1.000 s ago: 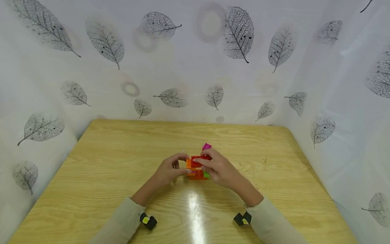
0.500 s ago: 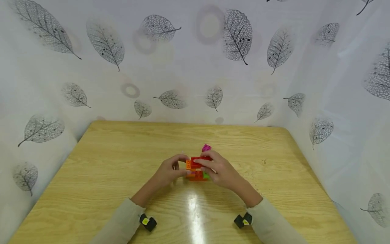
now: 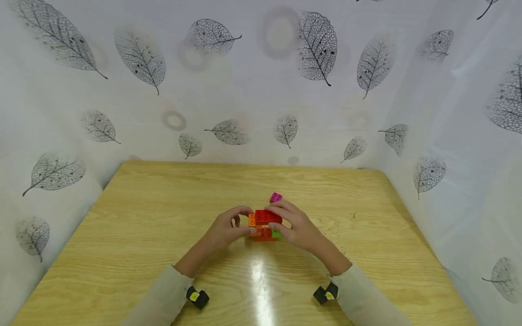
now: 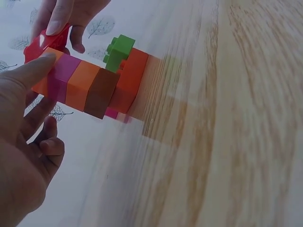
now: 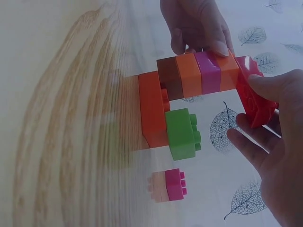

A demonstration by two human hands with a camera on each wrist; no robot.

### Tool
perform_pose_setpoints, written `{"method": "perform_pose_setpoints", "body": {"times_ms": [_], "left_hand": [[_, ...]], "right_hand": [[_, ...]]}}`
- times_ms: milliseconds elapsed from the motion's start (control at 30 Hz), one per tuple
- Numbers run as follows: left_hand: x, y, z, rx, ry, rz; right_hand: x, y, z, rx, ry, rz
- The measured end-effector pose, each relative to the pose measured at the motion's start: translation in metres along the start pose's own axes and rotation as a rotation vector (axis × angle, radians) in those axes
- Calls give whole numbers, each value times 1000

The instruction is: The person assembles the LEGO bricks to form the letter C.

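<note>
A stack of toy building bricks stands on the table, on a red-orange base brick point(image 5: 152, 109). Its column goes up from a brown brick point(image 5: 169, 78) through orange and purple bricks point(image 4: 64, 78) to an orange brick point(image 3: 252, 220). My left hand point(image 3: 224, 229) pinches the column near its top between thumb and fingers. A long red brick point(image 3: 267, 216) reaches out sideways from the top orange brick, and my right hand point(image 3: 297, 226) holds its free end. Under it, a green brick point(image 5: 180, 135) sits on the base, with a gap between.
Behind the stack, a loose pink brick point(image 3: 276, 197) lies on the wooden table point(image 3: 171, 190). A leaf-patterned curtain point(image 3: 244, 81) rises beyond the table's back edge and sides. Both wrists carry small black cameras point(image 3: 198, 297).
My right index finger has drawn back from the red brick's top, so more studs show. The left hand and the stack stay in place.
</note>
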State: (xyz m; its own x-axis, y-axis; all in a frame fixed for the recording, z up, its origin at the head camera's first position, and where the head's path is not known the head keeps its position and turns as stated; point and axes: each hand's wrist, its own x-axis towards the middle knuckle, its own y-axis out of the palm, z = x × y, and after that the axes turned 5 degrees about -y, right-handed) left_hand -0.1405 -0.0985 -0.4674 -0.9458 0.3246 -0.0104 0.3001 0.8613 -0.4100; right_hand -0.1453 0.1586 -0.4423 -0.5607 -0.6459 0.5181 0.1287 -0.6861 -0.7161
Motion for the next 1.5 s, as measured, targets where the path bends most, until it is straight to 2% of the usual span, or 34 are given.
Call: {"method": "perform_pose_setpoints", "body": {"times_ms": [300,700,800,1000,1200,1333,1500], "left_hand": [[-1,3,-3,27,44,-13],[-1,6,-11,0,117,-36],[-1,6,-13,-3,126,-44],[2,8,-15,-5,144,-54],[3,9,-15,2,153,-52],[3,9,-15,-5,161,-54],[2,9,-17,7,168,-52]], "right_hand": [[0,0,2,7,28,-5],[1,0,5,19,31,-8],[0,-1,4,48,80,13],[-1,-8,3,163,242,18],[-1,-11,-9,235,295,-15],[-1,-12,-23,229,360,-35],[-3,-10,-48,136,462,-39]]}}
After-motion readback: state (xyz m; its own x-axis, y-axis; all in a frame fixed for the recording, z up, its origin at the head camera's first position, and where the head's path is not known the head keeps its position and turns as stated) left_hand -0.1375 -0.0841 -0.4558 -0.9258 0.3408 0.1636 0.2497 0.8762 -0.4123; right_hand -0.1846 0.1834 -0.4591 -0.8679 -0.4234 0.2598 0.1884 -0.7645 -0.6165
